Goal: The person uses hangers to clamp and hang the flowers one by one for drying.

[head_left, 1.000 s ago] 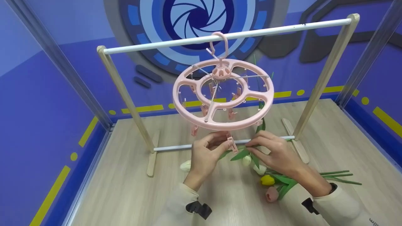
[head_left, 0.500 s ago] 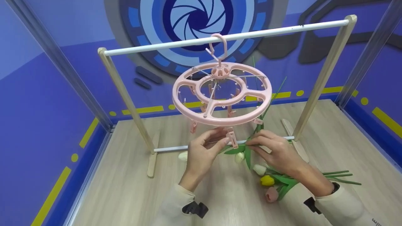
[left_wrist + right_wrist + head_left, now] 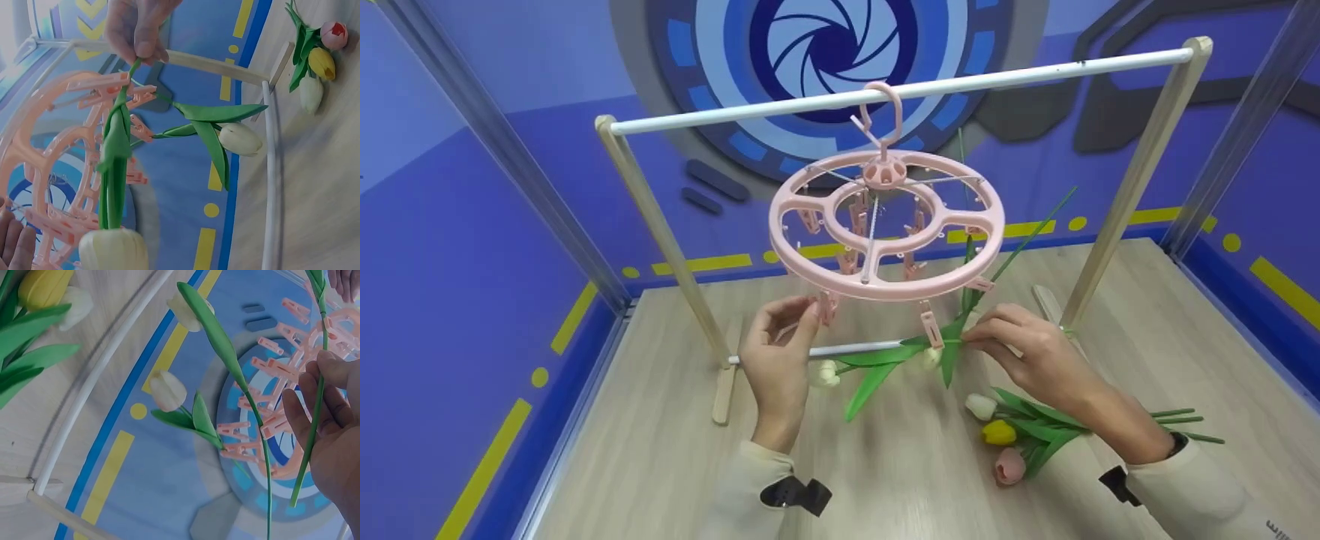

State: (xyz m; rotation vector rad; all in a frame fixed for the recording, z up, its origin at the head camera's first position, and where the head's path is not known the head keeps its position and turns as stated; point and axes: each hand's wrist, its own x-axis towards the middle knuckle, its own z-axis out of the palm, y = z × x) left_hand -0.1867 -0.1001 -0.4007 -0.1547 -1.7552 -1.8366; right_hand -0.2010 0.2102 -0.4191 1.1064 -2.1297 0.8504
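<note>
A round pink clip hanger (image 3: 885,289) hangs by its hook from the white rod. Its front clothespin (image 3: 931,325) grips the stem of a white tulip (image 3: 826,373), whose bloom lies to the left. My right hand (image 3: 1031,360) holds this stem right of the clip, between thumb and fingers (image 3: 332,374). My left hand (image 3: 780,352), fingers loosely bent, is beside the hanger's left clothespin (image 3: 829,307); whether they touch is hard to tell. Behind, another white tulip (image 3: 241,139) hangs from a clip. The right wrist view shows two hanging tulips, including one white bloom (image 3: 167,391).
A wooden-legged rack (image 3: 652,232) with a white top rod (image 3: 1035,73) carries the hanger. Its lower white bar (image 3: 855,349) runs close behind the hands. Loose white, yellow and pink tulips (image 3: 999,433) lie on the table at right, under my right forearm.
My left hand has let go of the front clothespin and moved left to the neighbouring one. The clipped tulip's leaves and bloom now show. My right hand has shifted slightly right, still holding the stem.
</note>
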